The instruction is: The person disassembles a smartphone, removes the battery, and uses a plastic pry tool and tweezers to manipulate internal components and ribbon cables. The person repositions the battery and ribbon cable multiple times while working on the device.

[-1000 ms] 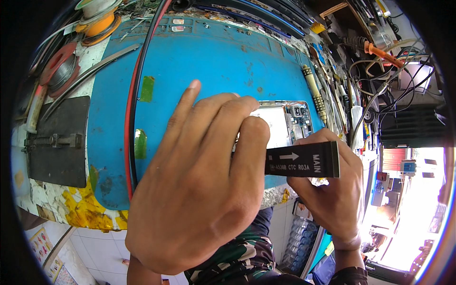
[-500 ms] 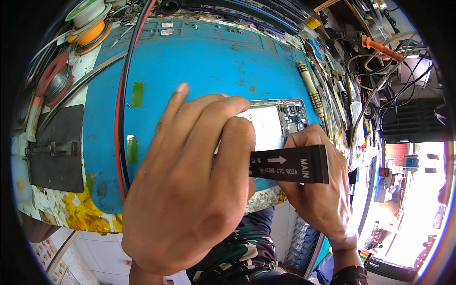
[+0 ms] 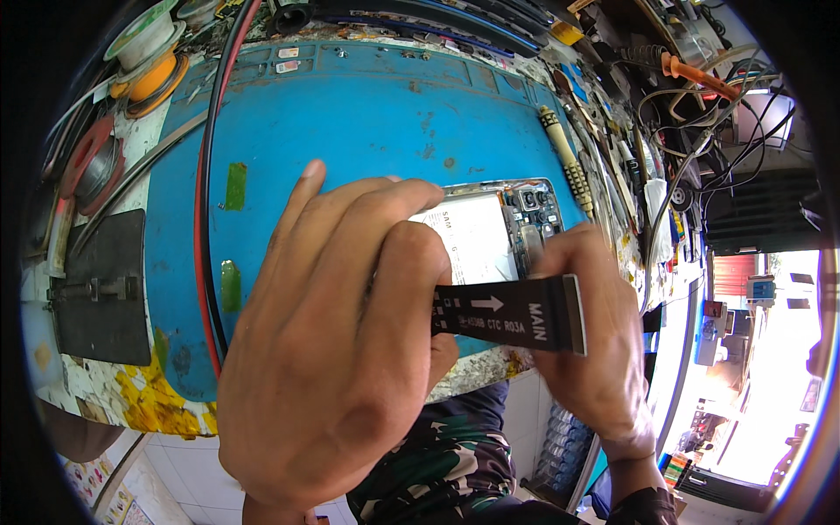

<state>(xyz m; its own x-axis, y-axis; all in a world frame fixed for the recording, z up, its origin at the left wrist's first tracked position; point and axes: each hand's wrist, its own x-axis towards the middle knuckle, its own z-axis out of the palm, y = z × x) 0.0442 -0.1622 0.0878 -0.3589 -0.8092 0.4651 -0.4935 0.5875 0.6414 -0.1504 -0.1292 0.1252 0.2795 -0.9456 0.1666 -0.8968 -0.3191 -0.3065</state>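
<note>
Left hand (image 3: 337,350) fills the lower middle of the view, back of the hand toward the camera. Its fingers (image 3: 350,219) lie close together, curled forward, closed on the left end of a black flex ribbon cable (image 3: 512,313); the thumb is hidden behind the hand, so the exact pinch cannot be seen.

Right hand (image 3: 595,350) holds the cable's other end, fingers bunched behind and over the strip, knuckles up. The cable runs level between the two hands, flat face toward the camera, with a white arrow and white lettering on it.

Behind the cable, an opened phone (image 3: 499,227) lies on the blue work mat (image 3: 394,114), its white inner panel and small board parts exposed; the left fingertips overlap its near edge in view, contact not certain.

A red cable (image 3: 203,219) crosses the mat's left side. A ribbed screwdriver handle (image 3: 564,162) lies just right of the phone. Solder spools (image 3: 144,52) sit far left.
</note>
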